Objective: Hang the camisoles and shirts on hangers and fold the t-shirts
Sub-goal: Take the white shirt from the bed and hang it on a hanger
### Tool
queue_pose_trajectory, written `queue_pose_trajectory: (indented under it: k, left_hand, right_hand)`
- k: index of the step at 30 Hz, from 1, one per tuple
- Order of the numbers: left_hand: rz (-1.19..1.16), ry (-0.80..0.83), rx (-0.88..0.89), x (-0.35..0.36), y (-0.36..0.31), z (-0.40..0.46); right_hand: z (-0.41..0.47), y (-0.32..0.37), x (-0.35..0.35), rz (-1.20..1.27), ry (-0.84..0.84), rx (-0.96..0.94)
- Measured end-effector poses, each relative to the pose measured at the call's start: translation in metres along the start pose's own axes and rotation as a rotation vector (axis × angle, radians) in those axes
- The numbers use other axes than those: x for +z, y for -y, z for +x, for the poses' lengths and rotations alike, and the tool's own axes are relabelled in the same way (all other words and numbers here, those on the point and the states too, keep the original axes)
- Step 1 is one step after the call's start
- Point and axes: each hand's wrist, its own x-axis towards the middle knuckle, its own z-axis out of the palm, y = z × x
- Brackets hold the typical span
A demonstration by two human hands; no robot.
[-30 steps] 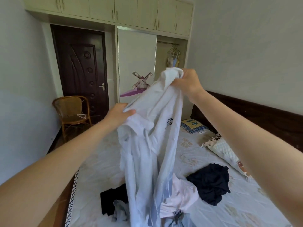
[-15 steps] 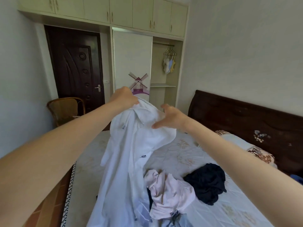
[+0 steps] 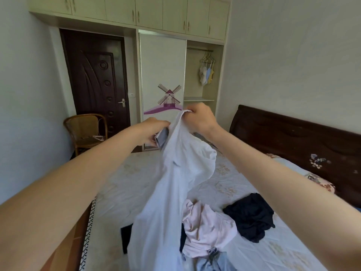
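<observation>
Above bed (image 3: pixel 136 184) | left hand (image 3: pixel 154 130) grip curled on white shirt (image 3: pixel 175 182) | right hand (image 3: pixel 201 119) pinches its top edge

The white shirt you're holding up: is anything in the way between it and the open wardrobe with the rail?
Nothing visible blocks it. Both hands, left and right, grip the white shirt above the bed. The wardrobe stands open beyond the bed's far end; its rail already carries a few camisoles.

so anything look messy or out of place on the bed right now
Yes: a pink garment, a black garment and pale blue fabric lie crumpled, unfolded, on the bed. Both hands hold up the white shirt.
</observation>
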Motion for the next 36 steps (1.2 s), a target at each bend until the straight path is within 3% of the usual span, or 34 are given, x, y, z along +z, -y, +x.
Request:
queue_pose_trajectory:
  k: [3,7,10,13,16,19,22,26,29,32,36]
  left_hand:
    - [-0.087,-0.012,0.01,0.006,0.02,-0.009]
    - [-0.034,-0.174,0.179,0.024,0.039,-0.015]
    - [-0.045,-0.171,0.278,0.032,0.049,-0.023]
    - [0.15,-0.329,0.475,0.04,0.058,-0.029]
    - [0.41,-0.578,0.781,0.046,0.067,-0.031]
    - [0.655,-0.632,1.035,0.05,0.071,-0.025]
    - [0.76,-0.618,1.034,0.058,0.071,-0.019]
    - [0.748,-0.718,0.987,0.078,0.066,-0.025]
    - [0.69,-0.749,1.16,0.091,0.068,-0.03]
    - [0.838,-0.79,1.277,0.094,0.076,-0.026]
    - [0.906,-0.787,1.07,0.081,0.084,-0.016]
  right_hand:
    - [0.015,0.005,-0.008,0.066,-0.044,0.052]
    - [0.032,0.012,-0.017,-0.022,-0.056,0.025]
    - [0.042,0.017,-0.025,-0.056,-0.078,0.008]
    - [0.051,0.02,-0.039,-0.037,-0.094,0.028]
    - [0.055,0.022,-0.056,0.212,-0.027,0.073]
    - [0.052,0.024,-0.071,0.382,0.082,0.201]
    - [0.053,0.015,-0.081,0.557,0.198,0.331]
    - [0.054,0.003,-0.083,0.646,0.177,0.431]
    - [0.051,0.0,-0.079,0.615,0.173,0.465]
    - [0.05,-0.003,-0.078,0.624,0.181,0.485]
    - [0.051,-0.009,-0.083,0.781,0.19,0.506]
